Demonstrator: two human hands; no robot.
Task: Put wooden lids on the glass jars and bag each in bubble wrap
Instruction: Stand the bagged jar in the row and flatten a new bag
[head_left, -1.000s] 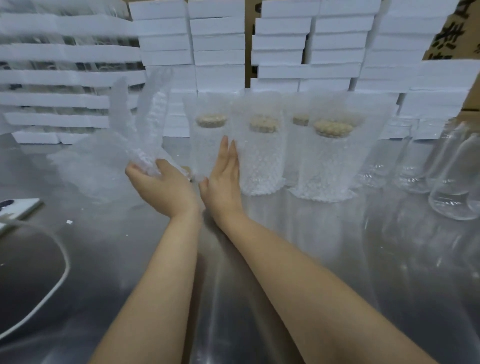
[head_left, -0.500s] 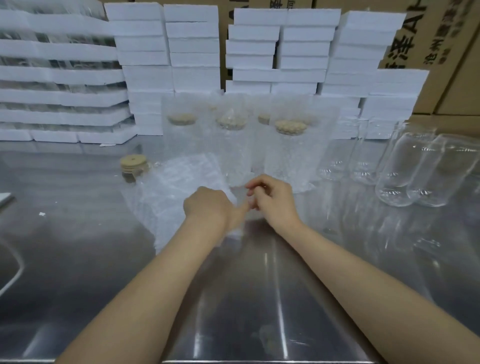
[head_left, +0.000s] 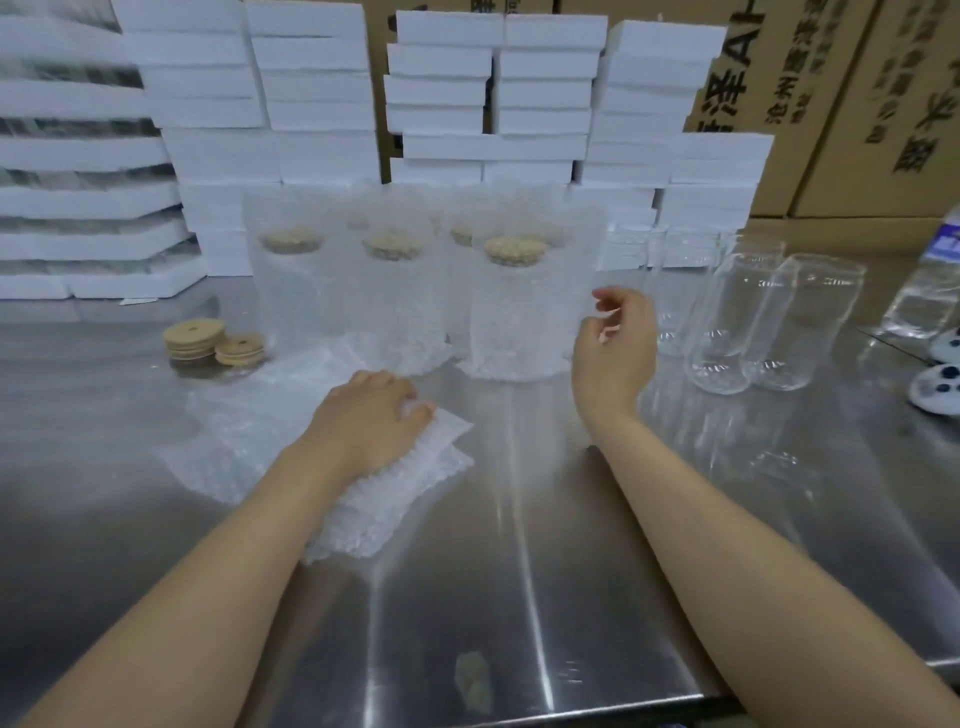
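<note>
Flat bubble wrap bags (head_left: 332, 441) lie in a pile on the steel table. My left hand (head_left: 371, 415) rests on the pile, its fingers curled over a bag's top edge. My right hand (head_left: 615, 345) hovers above the table with loosely curled fingers, holding nothing, between a bagged jar (head_left: 517, 312) and the bare glass jars (head_left: 769, 322). Several lidded jars stand in bubble wrap bags behind the pile. A short stack of wooden lids (head_left: 195, 338) with centre holes sits at the left, one lid (head_left: 240, 351) leaning beside it.
Stacks of white foam boxes (head_left: 322, 104) line the back, cardboard cartons (head_left: 857, 104) behind them at the right. A plastic water bottle (head_left: 930, 280) stands at the far right, with white-and-blue objects (head_left: 940, 387) near it. The table's front edge (head_left: 519, 714) runs along the bottom.
The bag pile has been laid flat on the table. My right hand has left the pile and risen to the right toward the bare jars. My left hand stays on the bags.
</note>
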